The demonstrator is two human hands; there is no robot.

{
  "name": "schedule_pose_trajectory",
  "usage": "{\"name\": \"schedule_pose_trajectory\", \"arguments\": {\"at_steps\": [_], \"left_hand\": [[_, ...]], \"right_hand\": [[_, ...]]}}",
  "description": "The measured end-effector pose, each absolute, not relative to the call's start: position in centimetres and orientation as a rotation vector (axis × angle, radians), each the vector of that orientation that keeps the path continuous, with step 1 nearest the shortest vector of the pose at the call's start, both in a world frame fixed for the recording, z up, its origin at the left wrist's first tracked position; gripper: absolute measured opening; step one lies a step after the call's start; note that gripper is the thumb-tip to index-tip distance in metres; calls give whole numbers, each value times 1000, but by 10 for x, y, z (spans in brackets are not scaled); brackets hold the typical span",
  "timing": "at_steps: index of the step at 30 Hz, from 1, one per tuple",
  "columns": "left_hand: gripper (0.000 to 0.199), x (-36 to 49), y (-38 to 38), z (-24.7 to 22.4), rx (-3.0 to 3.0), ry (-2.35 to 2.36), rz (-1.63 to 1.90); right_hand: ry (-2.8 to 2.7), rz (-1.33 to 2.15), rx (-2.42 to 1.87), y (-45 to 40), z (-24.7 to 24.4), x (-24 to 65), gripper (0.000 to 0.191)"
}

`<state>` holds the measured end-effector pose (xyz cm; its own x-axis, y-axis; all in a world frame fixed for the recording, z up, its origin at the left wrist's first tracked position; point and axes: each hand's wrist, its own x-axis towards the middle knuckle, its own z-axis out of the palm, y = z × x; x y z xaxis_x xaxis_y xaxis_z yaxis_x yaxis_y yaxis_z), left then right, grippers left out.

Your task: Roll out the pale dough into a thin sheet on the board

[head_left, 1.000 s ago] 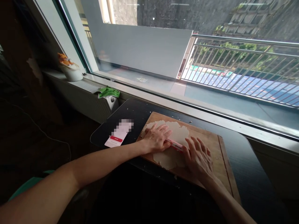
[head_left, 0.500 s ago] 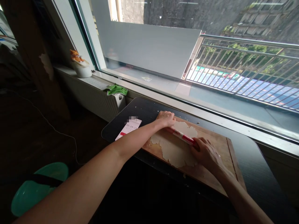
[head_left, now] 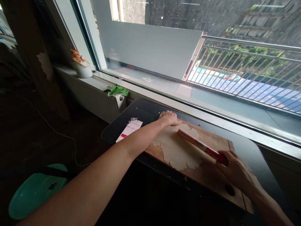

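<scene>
A wide, thin sheet of rolled dough with ragged edges lies on a wooden board. My right hand is closed round the right end of a rolling pin with red, printed-looking parts. The pin's other end reaches free over the dough. My left hand rests palm down at the far left edge of the dough and board. Its thumb lies apart from the bent fingers, whose tips are hidden, and it is off the pin.
The board lies on a dark table dotted with crumbs. A phone showing a timer lies left of my forearm. Behind are a window sill and a radiator with a green cloth. A turquoise stool stands lower left.
The rolling pin has moved right and toward me with my right hand. Its left end has come away from my left hand. A round hole in the board now shows.
</scene>
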<state>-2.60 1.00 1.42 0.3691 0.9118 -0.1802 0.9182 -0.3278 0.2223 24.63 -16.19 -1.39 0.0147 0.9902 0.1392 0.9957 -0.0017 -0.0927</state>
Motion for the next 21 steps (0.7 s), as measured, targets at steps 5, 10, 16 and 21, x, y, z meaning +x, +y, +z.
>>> {"name": "schedule_pose_trajectory", "arguments": {"at_steps": [5, 10, 16, 21], "left_hand": [[68, -23, 0, 23, 2380, 1635, -31], [67, -20, 1, 26, 2293, 1612, -84], [66, -14, 8, 15, 2396, 1536, -68], [61, -13, 9, 15, 2291, 1489, -66]], "right_hand": [[-2073, 45, -2134, -162, -21, 247, 39], [-2118, 62, -2103, -159, -24, 248, 40], [-2111, 33, -2138, -160, -23, 246, 44], [-2116, 45, -2141, -159, -22, 246, 43]]}}
